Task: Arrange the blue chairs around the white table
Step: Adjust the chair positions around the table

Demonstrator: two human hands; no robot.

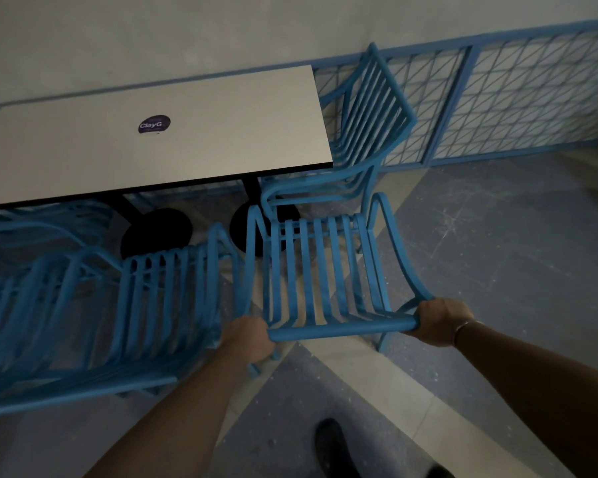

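The white table (194, 132) stands against the wall, with a round dark sticker on top. A blue slatted chair (325, 270) faces the table's near right corner. My left hand (252, 339) grips the left end of its top back rail. My right hand (439, 322) grips the right end of that rail. Another blue chair (366, 125) stands at the table's right end, facing the table. To the left, one more blue chair (145, 305) sits close beside the held one, blurred. A further blue chair (42, 229) shows under the table's near left edge.
A blue mesh railing (518, 98) runs along the back right. Two black round table bases (156, 232) sit under the table. My dark shoe (332, 446) is on the grey and beige floor (497, 236), which lies open to the right.
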